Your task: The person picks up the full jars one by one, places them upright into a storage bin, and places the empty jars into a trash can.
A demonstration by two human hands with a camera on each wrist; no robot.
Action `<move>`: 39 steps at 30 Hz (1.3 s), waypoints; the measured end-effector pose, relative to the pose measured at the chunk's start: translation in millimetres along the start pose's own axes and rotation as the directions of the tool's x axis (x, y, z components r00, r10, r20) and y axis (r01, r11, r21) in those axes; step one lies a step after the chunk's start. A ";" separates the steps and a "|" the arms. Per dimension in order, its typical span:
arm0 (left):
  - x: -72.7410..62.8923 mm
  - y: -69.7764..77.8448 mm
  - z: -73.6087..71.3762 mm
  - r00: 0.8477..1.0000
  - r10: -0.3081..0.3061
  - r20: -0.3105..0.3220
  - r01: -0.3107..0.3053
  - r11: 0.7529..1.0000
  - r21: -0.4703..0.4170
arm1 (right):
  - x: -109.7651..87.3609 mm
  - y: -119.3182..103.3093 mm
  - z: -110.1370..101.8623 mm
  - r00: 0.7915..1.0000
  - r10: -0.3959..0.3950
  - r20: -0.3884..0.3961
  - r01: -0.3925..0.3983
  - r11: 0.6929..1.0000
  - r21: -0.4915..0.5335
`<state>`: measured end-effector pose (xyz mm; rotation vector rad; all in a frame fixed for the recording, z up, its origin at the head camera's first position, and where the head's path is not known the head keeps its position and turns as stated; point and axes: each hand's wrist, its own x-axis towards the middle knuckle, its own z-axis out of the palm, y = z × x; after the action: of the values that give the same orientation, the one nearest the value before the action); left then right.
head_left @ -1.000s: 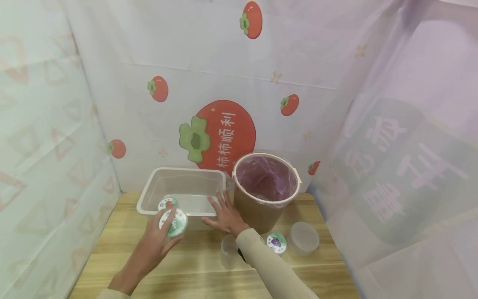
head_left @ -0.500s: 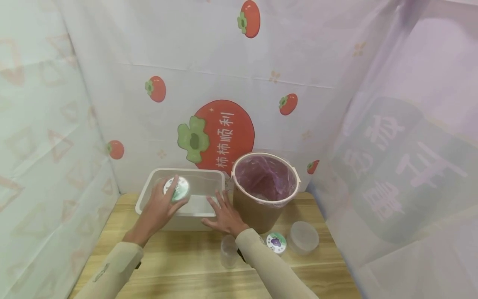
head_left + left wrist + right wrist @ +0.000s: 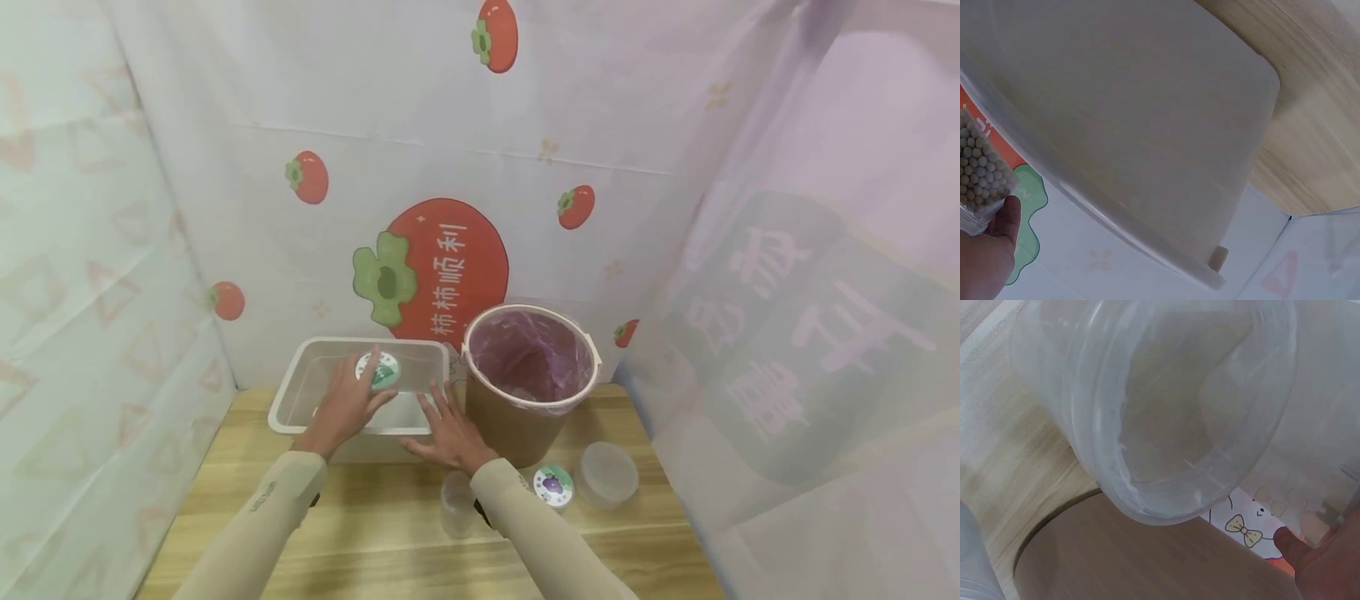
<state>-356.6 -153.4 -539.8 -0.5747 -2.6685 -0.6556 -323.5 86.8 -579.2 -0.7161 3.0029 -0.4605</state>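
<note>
Left hand (image 3: 347, 402) grips a jar (image 3: 384, 371) of beige balls (image 3: 982, 165), now a bit further right over the tub (image 3: 360, 432); right hand (image 3: 452, 435) just splayed by the bag-lined bucket (image 3: 513, 437).

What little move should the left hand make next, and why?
Probably lower the jar into the tub: the left hand grips it over the tub's open top, while the right hand is at the tub's right end.
</note>
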 end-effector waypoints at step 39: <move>9.5 -15.1 23.5 0.971 -0.119 0.206 0.136 0.988 -0.071 | 0.1 -0.9 -2.6 1.000 -0.005 -0.006 0.005 1.000 -0.001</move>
<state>-376.8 -151.1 -561.2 -0.5196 -2.8974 -0.7881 -323.4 86.8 -576.4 -0.7245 3.0078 -0.4626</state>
